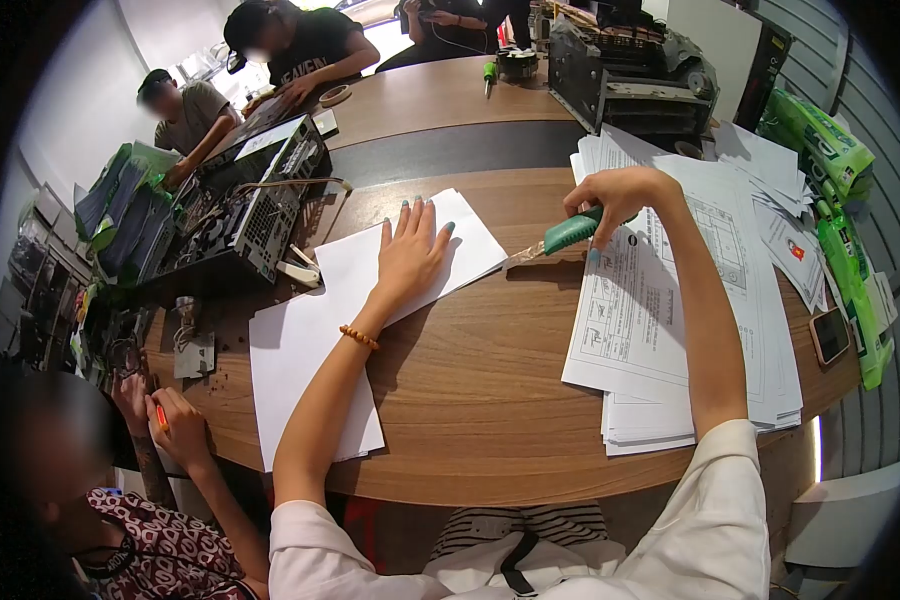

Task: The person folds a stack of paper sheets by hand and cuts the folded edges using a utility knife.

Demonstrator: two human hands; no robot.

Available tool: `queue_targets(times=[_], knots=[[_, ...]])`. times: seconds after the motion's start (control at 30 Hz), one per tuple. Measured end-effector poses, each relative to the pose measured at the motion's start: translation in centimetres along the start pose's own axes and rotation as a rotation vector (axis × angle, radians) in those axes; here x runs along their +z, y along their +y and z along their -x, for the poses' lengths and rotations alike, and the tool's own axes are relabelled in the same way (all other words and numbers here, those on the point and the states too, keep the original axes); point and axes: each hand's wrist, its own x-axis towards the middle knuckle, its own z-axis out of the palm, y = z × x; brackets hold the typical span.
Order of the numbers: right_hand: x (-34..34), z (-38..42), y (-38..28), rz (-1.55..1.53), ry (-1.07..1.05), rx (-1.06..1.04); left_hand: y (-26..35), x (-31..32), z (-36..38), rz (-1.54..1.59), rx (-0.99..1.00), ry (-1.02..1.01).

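Observation:
My left hand [410, 255] lies flat with its fingers spread on a white sheet of paper [473, 240], pressing it to the wooden table. Beneath that arm, another white sheet [305, 375] rests on the table. In my right hand [618, 198] is a green-handled utility knife [573, 231], its blade pointing left. The blade meets the right corner of the sheet under my left hand, along its lower edge. A pile of printed drawing sheets [650, 300] spreads below my right wrist and forearm.
An opened computer case [260, 215] stands at the left, with a person's hands on its far end. Another person at lower left holds an orange tool [162, 417]. A metal machine frame [630, 90], a green screwdriver [489, 78] and a phone [830, 335] are also on the table.

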Motion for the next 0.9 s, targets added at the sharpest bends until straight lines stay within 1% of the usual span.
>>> queue_targets(times=[0.13, 0.33, 0.43, 0.5, 0.53, 0.6, 0.67, 0.77, 0.83, 0.9], knots=[[0.0, -0.2, 0.3, -0.05, -0.006, 0.018, 0.1, -0.1, 0.1, 0.005, -0.002, 0.002], [0.5, -0.8, -0.1, 0.047, 0.095, -0.009, 0.1, -0.1, 0.1, 0.0, 0.006, 0.013], [0.7, -1.1, -0.4, 0.027, 0.091, 0.014, 0.1, -0.1, 0.1, 0.016, 0.006, 0.02], [0.9, -1.3, -0.8, -0.053, 0.154, 0.041, 0.1, 0.0, 0.1, 0.005, 0.0, 0.018], [1.2, -1.6, -0.6, -0.053, 0.152, 0.04, 0.1, 0.0, 0.1, 0.005, -0.002, 0.017], [2.3, -2.7, 0.0, -0.079, 0.312, -0.098, 0.1, 0.1, 0.1, 0.006, -0.001, 0.026], [2.4, -2.9, -0.5, -0.077, 0.296, -0.122, 0.1, 0.1, 0.0, -0.009, -0.007, 0.028], [2.6, -2.8, -0.7, -0.115, 0.282, -0.07, 0.6, -0.4, 0.2, -0.04, -0.017, 0.013], [2.8, -3.0, -0.4, -0.138, 0.332, -0.08, 1.2, -0.9, 0.6, -0.054, -0.022, 0.005], [2.7, -3.1, -0.2, -0.132, 0.325, -0.091, 1.4, -1.2, 0.8, -0.047, -0.016, 0.009]])
